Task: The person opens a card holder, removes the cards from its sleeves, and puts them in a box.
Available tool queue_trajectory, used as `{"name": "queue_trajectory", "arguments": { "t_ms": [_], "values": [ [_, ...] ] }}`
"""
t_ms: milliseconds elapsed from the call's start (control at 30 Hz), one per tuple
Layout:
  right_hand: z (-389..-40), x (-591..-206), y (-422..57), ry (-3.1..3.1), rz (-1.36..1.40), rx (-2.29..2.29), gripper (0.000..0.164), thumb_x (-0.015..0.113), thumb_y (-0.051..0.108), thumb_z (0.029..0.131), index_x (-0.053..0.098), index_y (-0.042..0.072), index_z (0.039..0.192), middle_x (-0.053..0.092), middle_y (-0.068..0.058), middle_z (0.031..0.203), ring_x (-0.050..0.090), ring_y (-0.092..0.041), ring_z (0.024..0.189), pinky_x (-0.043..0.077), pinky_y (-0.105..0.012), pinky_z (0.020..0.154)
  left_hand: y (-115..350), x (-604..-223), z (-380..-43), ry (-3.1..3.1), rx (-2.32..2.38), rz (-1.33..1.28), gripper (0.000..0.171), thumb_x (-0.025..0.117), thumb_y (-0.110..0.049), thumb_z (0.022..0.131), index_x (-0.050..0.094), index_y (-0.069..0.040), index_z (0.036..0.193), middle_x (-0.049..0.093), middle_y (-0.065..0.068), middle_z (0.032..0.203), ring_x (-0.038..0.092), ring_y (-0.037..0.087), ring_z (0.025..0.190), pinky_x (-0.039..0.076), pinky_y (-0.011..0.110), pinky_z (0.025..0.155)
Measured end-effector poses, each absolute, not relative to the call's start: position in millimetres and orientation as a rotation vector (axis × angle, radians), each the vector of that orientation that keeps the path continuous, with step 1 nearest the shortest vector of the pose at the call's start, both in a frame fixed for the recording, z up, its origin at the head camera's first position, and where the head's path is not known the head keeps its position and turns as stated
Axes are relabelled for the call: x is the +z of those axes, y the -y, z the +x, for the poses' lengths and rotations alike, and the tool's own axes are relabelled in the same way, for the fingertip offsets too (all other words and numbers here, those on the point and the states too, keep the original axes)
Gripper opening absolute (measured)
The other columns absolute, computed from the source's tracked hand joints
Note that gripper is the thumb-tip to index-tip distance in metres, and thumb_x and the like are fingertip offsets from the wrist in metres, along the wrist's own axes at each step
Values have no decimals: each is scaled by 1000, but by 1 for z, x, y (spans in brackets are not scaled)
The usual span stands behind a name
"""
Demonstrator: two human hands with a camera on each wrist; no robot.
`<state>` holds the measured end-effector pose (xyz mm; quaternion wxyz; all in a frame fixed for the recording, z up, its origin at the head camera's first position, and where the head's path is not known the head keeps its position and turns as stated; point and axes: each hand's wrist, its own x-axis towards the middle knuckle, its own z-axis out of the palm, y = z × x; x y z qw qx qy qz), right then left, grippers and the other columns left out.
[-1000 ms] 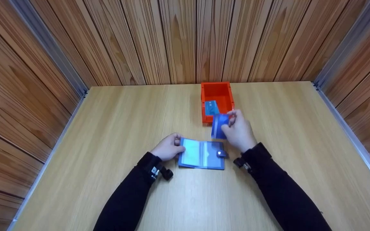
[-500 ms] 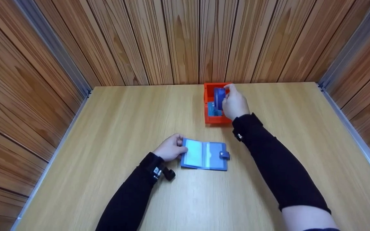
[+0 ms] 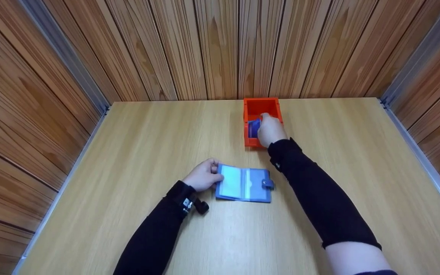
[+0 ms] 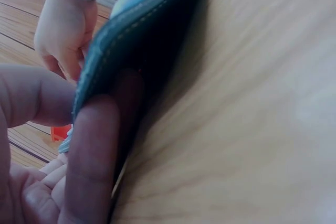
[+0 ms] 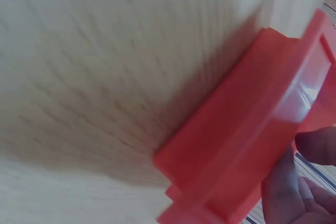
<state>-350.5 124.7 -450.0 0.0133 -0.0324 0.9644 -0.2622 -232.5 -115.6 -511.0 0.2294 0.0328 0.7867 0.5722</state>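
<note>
A blue card holder lies spread on the table, its clear sleeves facing up and a snap strap on its right. My left hand pinches its left edge, thumb on top; in the left wrist view the fingers reach under the slightly raised cover. My right hand is inside the red bin, pinching a dark blue card by its right side, low over the bin floor. The fingertips are hidden in the head view. In the right wrist view, thumb and forefinger meet near the bin wall.
The bin stands at the back of the wooden table, just right of the middle. Wood-plank walls close off the back and both sides, with metal rails along the corners and edges.
My right hand has carried the dark blue card from above the card holder forward into the bin, then lowered it over the lighter card lying there. The left hand keeps its grip.
</note>
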Motion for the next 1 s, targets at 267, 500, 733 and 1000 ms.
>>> {"name": "queue_trajectory", "arguments": {
  "t_ms": [267,500,733,1000],
  "values": [
    [-348,-456,-127,-2917,-69,-766,46,41,11,99,41,7,145,58,-19,135,57,-27,119,44,-47,107,114,-511,-231,-2184,1580,96,38,62,-5,88,46,-3,123,67,12,106,67,18,83,58,31,64],
    [-340,-454,-131,-2936,-142,-804,51,53,18,98,39,7,146,58,-18,135,58,-26,119,44,-47,108,113,-510,-232,-2184,1572,66,38,63,-5,88,46,-3,122,67,12,106,67,18,82,58,30,64],
    [-329,-445,-141,-2953,-212,-863,58,60,26,96,38,7,146,60,-16,129,59,-25,105,46,-47,106,115,-511,-231,-2184,1579,74,38,62,-4,88,47,-3,123,67,12,107,67,20,84,58,32,65],
    [-308,-428,-160,-2940,-281,-982,59,63,29,95,39,11,146,57,-14,136,55,-28,123,45,-47,106,119,-509,-226,-2277,1549,106,36,65,-9,85,47,-3,116,63,6,91,62,16,70,57,30,58]
  ]
}}
